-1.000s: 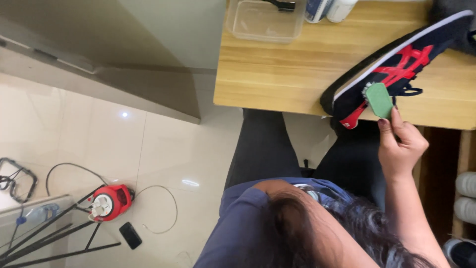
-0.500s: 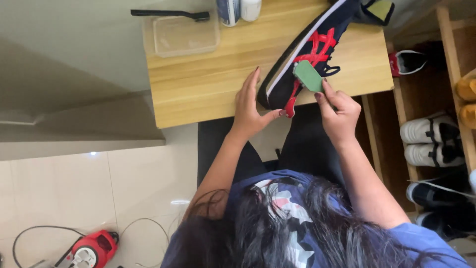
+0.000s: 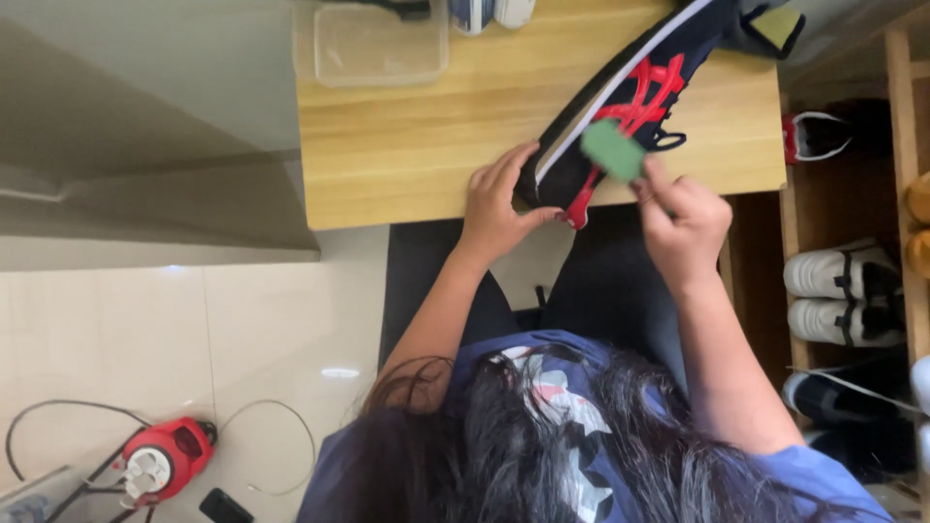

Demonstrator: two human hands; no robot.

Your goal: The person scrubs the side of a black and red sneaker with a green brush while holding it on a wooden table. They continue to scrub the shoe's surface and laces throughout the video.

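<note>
A dark navy sneaker (image 3: 668, 48) with red laces and a white sole stripe lies diagonally on a small wooden table (image 3: 407, 155). My left hand (image 3: 496, 199) rests on the toe end of the sneaker at the table's near edge, thumb against the toe. In my right hand (image 3: 683, 218) I grip a green brush (image 3: 612, 148), whose head sits on the shoe's red laces. My long dark hair and blue shirt fill the bottom of the view.
A clear plastic container (image 3: 373, 44) stands at the table's far left. A wooden shoe rack (image 3: 896, 126) at the right holds white sneakers (image 3: 838, 291) and other shoes. On the tiled floor at lower left lie a red cable reel (image 3: 165, 457) and a black phone (image 3: 225, 506).
The view has shifted, bringing the table closer to centre. My left hand came onto the shoe's toe. The green brush moved up onto the laces.
</note>
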